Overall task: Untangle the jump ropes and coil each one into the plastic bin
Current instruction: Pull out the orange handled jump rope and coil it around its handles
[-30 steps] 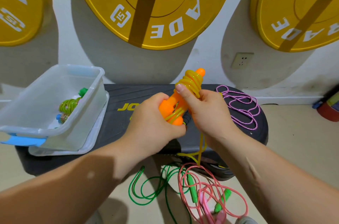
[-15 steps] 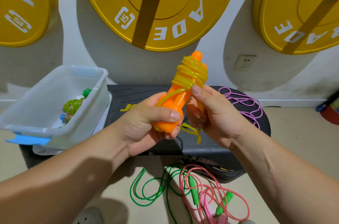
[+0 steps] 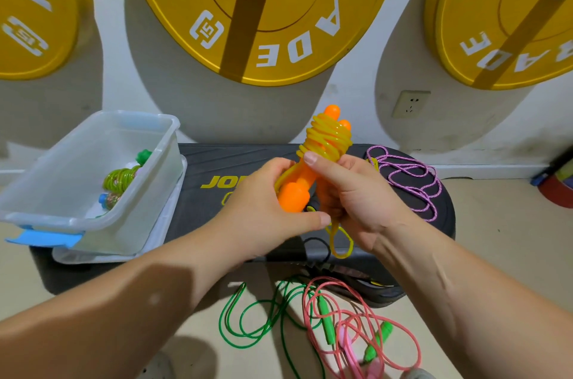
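Note:
A yellow jump rope with orange handles (image 3: 327, 142) is held upright above the black step platform (image 3: 217, 167), its cord wound round the handles' upper part. My left hand (image 3: 266, 208) grips the lower ends of the handles. My right hand (image 3: 353, 195) holds the bundle from the right, thumb pressed on the coils, and a short yellow loop (image 3: 341, 242) hangs below it. The clear plastic bin (image 3: 93, 180) at the left holds a coiled green rope (image 3: 121, 177). A purple rope (image 3: 409, 180) lies on the platform's right. Green (image 3: 257, 316) and pink (image 3: 366, 329) ropes lie tangled on the floor.
Yellow weight plates (image 3: 263, 6) hang on the wall behind. The bin rests on a white lid at the platform's left end. A wall socket (image 3: 409, 104) is at the right. A red object (image 3: 558, 189) stands at the far right edge.
The bundle was raised and tilted upright, and the long hanging cord has shrunk to a short loop below my right hand. My right thumb now presses on the coils.

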